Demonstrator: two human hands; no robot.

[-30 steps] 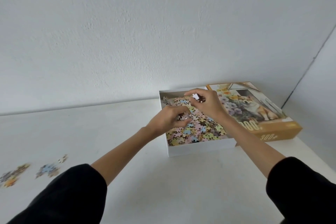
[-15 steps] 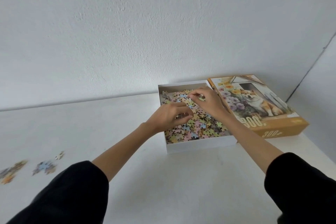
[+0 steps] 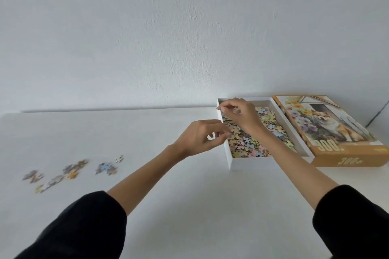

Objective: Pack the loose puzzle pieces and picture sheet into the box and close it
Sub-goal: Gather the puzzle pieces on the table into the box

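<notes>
Both hands are hovering at the open white cardboard box (image 3: 230, 160), fingertips drawn into a pinch. Whether either is gripping a piece is too small and blurred to tell. The left hand (image 3: 201, 139) is sitting just outside the box's left wall. The right hand (image 3: 242, 116) is reaching over its far left corner, hiding part of the pastel puzzle pieces (image 3: 248, 147) heaped inside. The glossy orange lid (image 3: 328, 130), printed with a dog and flowers, is lying against the box's right side, its right corner cut off. Blurred loose pieces (image 3: 71, 171) are lying scattered on the matte white desk (image 3: 189, 206), well to the left.
</notes>
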